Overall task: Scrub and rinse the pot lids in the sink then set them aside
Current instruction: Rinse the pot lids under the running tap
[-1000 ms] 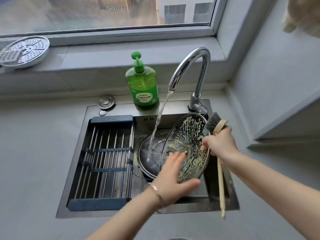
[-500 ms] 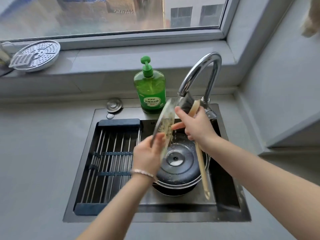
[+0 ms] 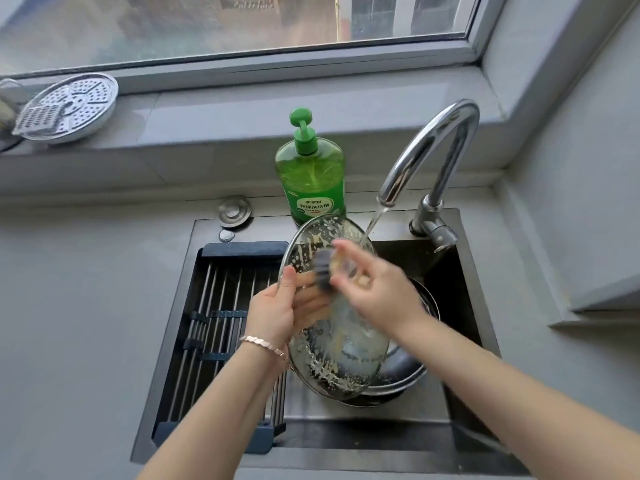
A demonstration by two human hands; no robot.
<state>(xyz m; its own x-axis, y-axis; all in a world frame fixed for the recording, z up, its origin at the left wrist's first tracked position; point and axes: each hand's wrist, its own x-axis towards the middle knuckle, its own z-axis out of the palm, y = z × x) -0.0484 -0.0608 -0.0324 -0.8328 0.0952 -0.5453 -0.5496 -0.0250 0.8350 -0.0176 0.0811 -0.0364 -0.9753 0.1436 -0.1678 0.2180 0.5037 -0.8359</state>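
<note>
A glass pot lid [image 3: 332,362], streaked with yellowish soap foam, is tilted toward me over the sink [image 3: 460,306]. My left hand [image 3: 280,306] grips its left rim. My right hand [image 3: 374,292] holds a wooden dish brush whose dark bristles [image 3: 323,270] press on the lid's face; the handle is blurred and mostly hidden behind the hand and glass. Water runs from the chrome faucet [image 3: 433,150] onto the lid's upper right edge. A second, dark metal lid [image 3: 412,368] lies on a pot in the basin beneath.
A dark drying rack [image 3: 221,323] spans the sink's left half. A green dish soap bottle [image 3: 311,171] stands behind the basin, next to a metal sink plug [image 3: 233,211]. A perforated steamer plate [image 3: 69,107] rests on the windowsill at left.
The glass lid has turned from edge-on to facing me and dropped lower. My right hand has brought the brush head down onto the lid's face. Water flows in the open again.
</note>
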